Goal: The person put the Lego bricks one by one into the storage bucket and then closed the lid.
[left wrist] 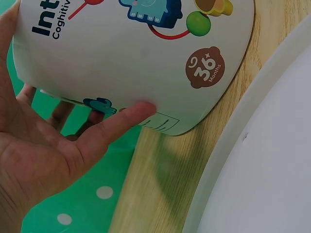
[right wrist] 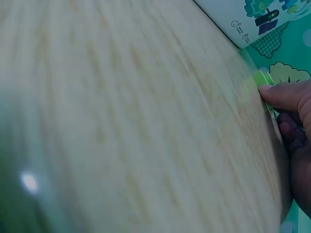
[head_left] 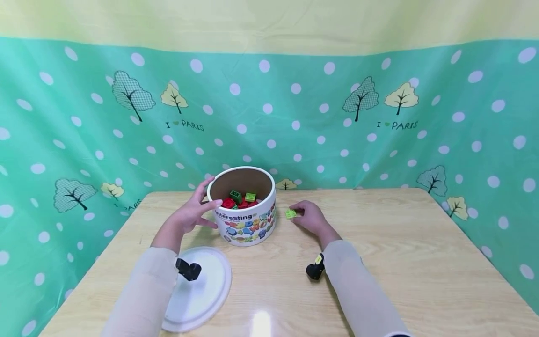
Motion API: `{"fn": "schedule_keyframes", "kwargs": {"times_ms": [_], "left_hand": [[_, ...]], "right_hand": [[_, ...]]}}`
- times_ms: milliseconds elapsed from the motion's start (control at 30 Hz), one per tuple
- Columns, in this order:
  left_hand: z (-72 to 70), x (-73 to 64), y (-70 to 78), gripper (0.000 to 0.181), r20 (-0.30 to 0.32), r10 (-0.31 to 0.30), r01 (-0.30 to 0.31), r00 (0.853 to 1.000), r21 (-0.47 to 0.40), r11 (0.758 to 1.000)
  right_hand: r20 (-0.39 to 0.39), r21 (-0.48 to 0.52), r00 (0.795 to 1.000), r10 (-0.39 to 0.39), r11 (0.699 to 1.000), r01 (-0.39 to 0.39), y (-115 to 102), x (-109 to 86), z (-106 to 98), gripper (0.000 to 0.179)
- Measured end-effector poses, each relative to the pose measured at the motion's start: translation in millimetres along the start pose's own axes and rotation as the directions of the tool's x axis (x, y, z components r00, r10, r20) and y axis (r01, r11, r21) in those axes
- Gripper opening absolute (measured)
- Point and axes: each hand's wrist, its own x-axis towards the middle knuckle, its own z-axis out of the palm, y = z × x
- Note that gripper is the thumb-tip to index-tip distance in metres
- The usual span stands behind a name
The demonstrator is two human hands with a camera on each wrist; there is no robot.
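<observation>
In the head view a white printed bucket (head_left: 248, 227) stands on the table with several red and green toy bricks (head_left: 236, 196) inside. My left hand (head_left: 191, 210), fingers spread, rests against the bucket's left side near the rim. In the left wrist view, one straight finger (left wrist: 129, 119) lies along the bucket's wall (left wrist: 131, 68); other fingers are partly hidden behind it. Right of the bucket, my right hand (head_left: 310, 216) pinches a light green brick (head_left: 290, 213) low over the tabletop. The right wrist view shows the thumb (right wrist: 282, 94) on that brick (right wrist: 262, 79).
A round white lid (head_left: 208, 285) lies on the wooden table (head_left: 379, 252), in front of the bucket and partly under the left forearm. Behind the table hangs a green dotted curtain (head_left: 290, 112). Each wrist carries a small black camera mount (head_left: 315, 269).
</observation>
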Motion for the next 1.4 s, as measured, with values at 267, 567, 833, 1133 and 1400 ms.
{"fn": "schedule_keyframes", "kwargs": {"times_ms": [267, 567, 833, 1133, 1400], "left_hand": [[0.8, -1.6, -2.5, 0.087, 0.008, 0.016, -0.016, 1.0, -0.023, 1.0], [2.4, -2.5, -1.5, 0.09, 0.008, 0.007, -0.007, 1.0, -0.007, 1.0], [1.2, -1.5, -0.8, 0.09, -0.003, 0.011, -0.011, 1.0, 0.006, 1.0], [3.1, -1.0, -0.3, 0.089, -0.001, 0.004, -0.004, 1.0, -0.003, 1.0], [2.3, -2.9, -1.2, 0.088, -0.003, 0.004, -0.004, 1.0, 0.004, 1.0]], "right_hand": [[-0.052, 0.142, 0.997, 0.052, 0.989, -0.044, -1.7, -7.6, 0.5, 0.034], [-0.119, 0.264, 0.985, 0.127, 0.96, -0.092, -16.6, -18.8, -12.0, 0.041], [-0.172, 0.322, 0.982, 0.081, 0.947, -0.022, -38.6, -23.6, -30.6, 0.036], [-0.252, 0.394, 0.968, -0.014, 0.912, 0.116, -62.1, -36.7, -43.0, 0.035], [-0.228, 0.39, 0.969, -0.093, 0.903, 0.178, -78.3, -38.4, -46.5, 0.038]]}}
